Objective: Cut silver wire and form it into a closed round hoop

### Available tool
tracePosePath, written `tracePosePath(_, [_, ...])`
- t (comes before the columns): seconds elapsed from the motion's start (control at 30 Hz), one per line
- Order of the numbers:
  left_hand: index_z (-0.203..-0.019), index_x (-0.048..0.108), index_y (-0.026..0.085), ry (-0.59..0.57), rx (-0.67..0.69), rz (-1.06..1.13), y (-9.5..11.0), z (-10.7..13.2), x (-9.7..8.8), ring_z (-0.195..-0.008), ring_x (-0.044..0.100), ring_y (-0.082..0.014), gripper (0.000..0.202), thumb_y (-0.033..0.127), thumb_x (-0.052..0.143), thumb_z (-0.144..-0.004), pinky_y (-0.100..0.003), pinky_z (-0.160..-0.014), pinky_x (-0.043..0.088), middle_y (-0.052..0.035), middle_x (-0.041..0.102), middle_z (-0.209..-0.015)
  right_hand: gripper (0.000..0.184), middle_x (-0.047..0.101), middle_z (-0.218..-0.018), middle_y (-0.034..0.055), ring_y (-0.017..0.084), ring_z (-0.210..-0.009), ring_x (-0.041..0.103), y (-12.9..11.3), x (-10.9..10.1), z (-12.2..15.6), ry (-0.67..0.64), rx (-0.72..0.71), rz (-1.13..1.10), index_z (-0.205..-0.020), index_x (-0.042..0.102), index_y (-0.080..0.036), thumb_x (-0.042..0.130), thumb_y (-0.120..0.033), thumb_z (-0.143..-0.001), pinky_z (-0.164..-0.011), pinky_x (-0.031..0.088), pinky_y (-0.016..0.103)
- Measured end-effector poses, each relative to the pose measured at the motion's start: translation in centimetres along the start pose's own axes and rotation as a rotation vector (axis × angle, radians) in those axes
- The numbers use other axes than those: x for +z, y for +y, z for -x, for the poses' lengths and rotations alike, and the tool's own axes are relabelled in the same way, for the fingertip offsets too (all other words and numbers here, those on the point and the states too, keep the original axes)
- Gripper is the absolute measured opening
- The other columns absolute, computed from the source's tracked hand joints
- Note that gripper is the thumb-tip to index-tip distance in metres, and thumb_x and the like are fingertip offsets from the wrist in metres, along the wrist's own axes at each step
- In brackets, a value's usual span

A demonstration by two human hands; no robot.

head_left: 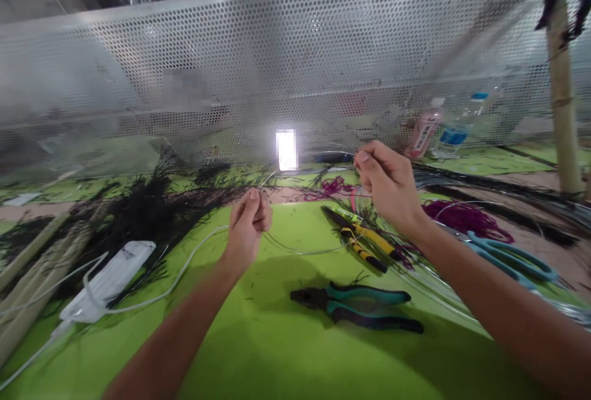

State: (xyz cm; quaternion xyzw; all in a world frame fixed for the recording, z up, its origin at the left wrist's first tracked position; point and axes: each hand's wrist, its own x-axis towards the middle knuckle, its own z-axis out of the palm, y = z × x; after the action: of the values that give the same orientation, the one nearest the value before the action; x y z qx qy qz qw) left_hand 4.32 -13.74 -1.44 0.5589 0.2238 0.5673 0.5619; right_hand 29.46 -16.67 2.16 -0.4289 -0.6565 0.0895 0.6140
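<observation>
My left hand (pixel 248 223) is pinched shut on a thin silvery wire (pixel 300 251) that loops down over the green table (pixel 258 338). My right hand (pixel 388 183) is raised to the right, fingers pinched on the other part of the same wire. Teal-handled pliers (pixel 364 306) lie on the table below and between the hands. Yellow-and-black pliers (pixel 364 241) lie just under the right wrist.
Black feathery strands (pixel 138 209) pile at the left, beside a white face mask (pixel 111 280) and a white cable. Teal scissors (pixel 512 258), magenta strands (pixel 462 215) and more wire lie right. A perforated metal screen (pixel 295 68), two bottles (pixel 425 132) and a wooden post (pixel 563 92) stand behind.
</observation>
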Motion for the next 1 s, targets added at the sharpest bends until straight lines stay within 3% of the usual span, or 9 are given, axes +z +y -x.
tracePosePath(0.13, [-0.079, 0.05, 0.02, -0.078, 0.011, -0.065, 1.5, -0.1, -0.8, -0.048, 0.024, -0.0073, 0.032, 0.046, 0.065, -0.089, -0.019, -0.046, 0.026, 0.0083, 0.025, -0.061, 0.028, 0.032, -0.062, -0.0044, 0.011, -0.053, 0.028, -0.4, -0.2, 0.0, -0.089, 0.027, -0.039, -0.077, 0.048, -0.022, 0.047, -0.034, -0.101, -0.052, 0.024, 0.029])
tracePosePath(0.3, [-0.092, 0.053, 0.019, -0.15, 0.109, -0.315, 2.5, -0.6, -1.8, -0.049, 0.032, -0.0095, 0.019, 0.038, 0.05, -0.096, -0.022, -0.047, 0.03, 0.006, 0.035, -0.063, 0.028, 0.034, -0.061, -0.0045, 0.01, -0.055, 0.029, -1.8, -0.4, 0.0, -0.159, 0.023, -0.013, -0.075, 0.049, -0.021, 0.048, -0.032, -0.101, -0.053, 0.023, 0.029])
tracePosePath(0.5, [-0.109, 0.062, 0.02, -0.163, 0.406, -0.824, 4.5, -2.2, 0.8, -0.05, 0.037, -0.0105, 0.024, 0.037, 0.046, -0.103, -0.024, -0.052, 0.032, 0.0044, 0.045, -0.061, 0.029, 0.033, -0.06, -0.005, 0.009, -0.054, 0.028, -2.8, -0.5, -0.3, -0.226, 0.029, 0.008, -0.073, 0.048, -0.02, 0.048, -0.03, -0.1, -0.054, 0.023, 0.029])
tracePosePath(0.63, [-0.116, 0.062, 0.019, -0.174, 0.552, -1.12, 4.7, -2.9, 1.6, -0.057, 0.05, -0.0119, 0.026, 0.031, 0.043, -0.103, -0.025, -0.057, 0.039, -0.0044, 0.068, -0.083, 0.029, 0.032, -0.061, -0.0055, 0.009, -0.054, 0.029, -2.6, -0.8, -0.4, -0.246, 0.029, 0.005, -0.073, 0.046, -0.02, 0.046, -0.029, -0.101, -0.054, 0.023, 0.028])
tracePosePath(0.83, [-0.118, 0.059, 0.015, -0.229, 0.632, -1.389, 4.8, -3.0, 1.4, -0.064, 0.06, -0.015, 0.027, 0.016, 0.04, -0.098, -0.025, -0.057, 0.042, -0.0106, 0.073, -0.098, 0.029, 0.035, -0.062, -0.0051, 0.009, -0.056, 0.03, -2.7, -0.6, -0.5, -0.265, 0.005, 0.033, -0.073, 0.045, -0.02, 0.046, -0.03, -0.101, -0.055, 0.024, 0.028])
tracePosePath(1.0, [-0.118, 0.057, 0.015, -0.318, 0.622, -1.494, 6.4, -2.9, 2.7, -0.063, 0.061, -0.0149, 0.026, 0.018, 0.037, -0.101, -0.025, -0.054, 0.041, -0.01, 0.072, -0.099, 0.034, 0.036, -0.06, -0.0052, 0.009, -0.055, 0.031, -3.1, -0.8, -0.9, -0.353, 0.0, 0.015, -0.071, 0.044, -0.02, 0.047, -0.036, -0.101, -0.055, 0.025, 0.028])
